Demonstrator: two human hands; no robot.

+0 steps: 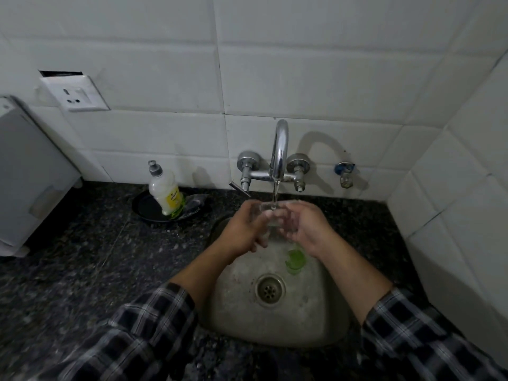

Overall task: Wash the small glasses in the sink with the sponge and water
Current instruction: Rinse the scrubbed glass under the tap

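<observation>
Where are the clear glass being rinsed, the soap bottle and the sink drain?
clear glass (270,219): head view, on its see-through side wall.
soap bottle (165,193): head view, on the middle of its white body.
drain (270,290): head view, on the centre of the metal strainer.

Clad in a long-sleeved checked shirt: black squares crossed by white and grey bands. Same pattern on left sleeve (143,331) and right sleeve (412,334), cuffs ending partway up the forearms. Bare below, down to left hand (243,233) and right hand (306,229).
</observation>
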